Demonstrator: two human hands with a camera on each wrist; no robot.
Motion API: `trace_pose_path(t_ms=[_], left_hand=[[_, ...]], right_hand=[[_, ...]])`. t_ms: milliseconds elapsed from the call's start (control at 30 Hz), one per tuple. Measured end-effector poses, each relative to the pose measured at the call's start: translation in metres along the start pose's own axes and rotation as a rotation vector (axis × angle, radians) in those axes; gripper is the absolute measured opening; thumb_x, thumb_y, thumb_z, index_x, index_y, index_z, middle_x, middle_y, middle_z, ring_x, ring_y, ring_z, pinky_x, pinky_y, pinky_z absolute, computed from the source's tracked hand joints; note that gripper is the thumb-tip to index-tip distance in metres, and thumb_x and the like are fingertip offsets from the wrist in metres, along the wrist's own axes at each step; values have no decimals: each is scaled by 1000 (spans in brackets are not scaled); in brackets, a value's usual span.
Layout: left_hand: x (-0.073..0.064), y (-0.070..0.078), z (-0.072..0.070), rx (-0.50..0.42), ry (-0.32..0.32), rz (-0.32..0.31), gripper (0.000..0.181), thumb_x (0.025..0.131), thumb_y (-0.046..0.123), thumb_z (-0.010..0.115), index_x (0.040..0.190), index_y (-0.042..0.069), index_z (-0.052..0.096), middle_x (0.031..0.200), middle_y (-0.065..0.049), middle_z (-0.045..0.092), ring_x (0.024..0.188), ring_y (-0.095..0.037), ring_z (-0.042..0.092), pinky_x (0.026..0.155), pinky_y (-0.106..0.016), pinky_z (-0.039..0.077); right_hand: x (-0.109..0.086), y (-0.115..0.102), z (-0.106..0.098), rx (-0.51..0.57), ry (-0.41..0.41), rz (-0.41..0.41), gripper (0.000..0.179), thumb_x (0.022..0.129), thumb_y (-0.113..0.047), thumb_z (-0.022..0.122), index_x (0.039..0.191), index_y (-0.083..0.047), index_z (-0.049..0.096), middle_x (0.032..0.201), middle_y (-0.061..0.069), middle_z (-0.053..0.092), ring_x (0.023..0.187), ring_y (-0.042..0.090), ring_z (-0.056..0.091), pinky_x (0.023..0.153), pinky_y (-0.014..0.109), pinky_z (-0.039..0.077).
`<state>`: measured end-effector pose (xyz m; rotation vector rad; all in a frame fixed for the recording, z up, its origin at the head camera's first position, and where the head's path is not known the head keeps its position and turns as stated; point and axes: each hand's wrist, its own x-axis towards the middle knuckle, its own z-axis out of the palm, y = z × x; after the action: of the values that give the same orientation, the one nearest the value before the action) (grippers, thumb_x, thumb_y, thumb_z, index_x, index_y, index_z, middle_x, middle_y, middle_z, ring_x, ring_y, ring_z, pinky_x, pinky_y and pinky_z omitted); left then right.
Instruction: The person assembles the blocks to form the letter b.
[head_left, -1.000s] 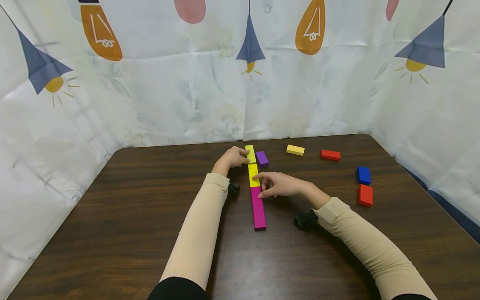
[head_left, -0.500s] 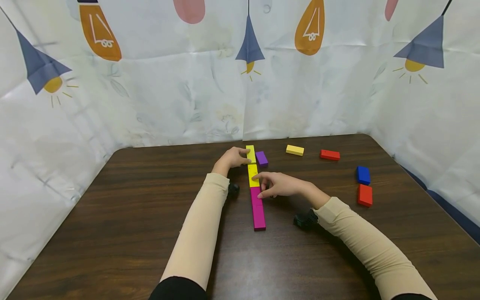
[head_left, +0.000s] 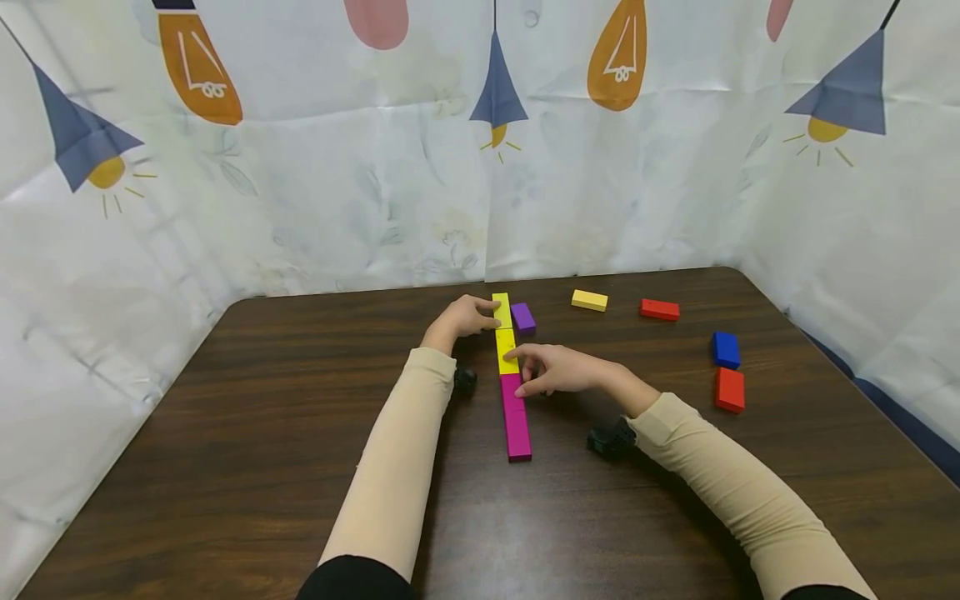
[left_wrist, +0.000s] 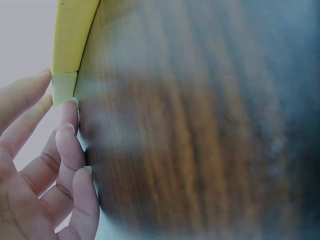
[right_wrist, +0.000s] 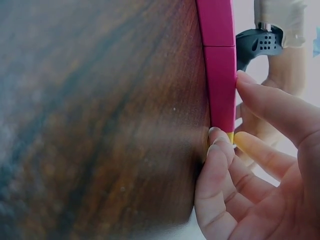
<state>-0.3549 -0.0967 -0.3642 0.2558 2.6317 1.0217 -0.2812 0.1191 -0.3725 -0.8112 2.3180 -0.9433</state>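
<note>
A straight row of blocks runs away from me down the middle of the table (head_left: 285,467). Its near part is two magenta blocks (head_left: 517,433), followed by a yellow block (head_left: 506,342) and a lighter yellow block (head_left: 503,312) at the far end. My left hand (head_left: 463,318) touches that far block with thumb and forefinger; other fingertips lie low beside it in the left wrist view. My right hand (head_left: 562,368) rests its extended forefinger on the nearer yellow block and its thumb on the farther magenta block (right_wrist: 222,85), other fingers bent beside the row.
A purple block (head_left: 523,318) lies just right of the row's far end. Farther right are a yellow block (head_left: 589,301), a red block (head_left: 660,310), a blue block (head_left: 726,350) and another red block (head_left: 730,390). A patterned curtain (head_left: 360,192) surrounds the table's far edge.
The far light yellow block has shifted very slightly toward me, closing up on the yellow one. Both hands stay in nearly the same place.
</note>
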Motion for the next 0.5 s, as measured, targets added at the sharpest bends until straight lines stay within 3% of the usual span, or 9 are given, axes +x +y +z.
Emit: trace_pose_path(t_ms=[500], left_hand=[[-2, -1, 1, -13, 10, 4, 49, 101, 21, 68, 148, 14, 57, 137, -19, 61, 113, -32, 65, 96, -41, 51]], right_hand=[[1, 1, -1, 6, 0, 13, 62, 96, -19, 74, 149, -2, 46, 98, 5, 59, 74, 17, 57, 71, 30, 52]])
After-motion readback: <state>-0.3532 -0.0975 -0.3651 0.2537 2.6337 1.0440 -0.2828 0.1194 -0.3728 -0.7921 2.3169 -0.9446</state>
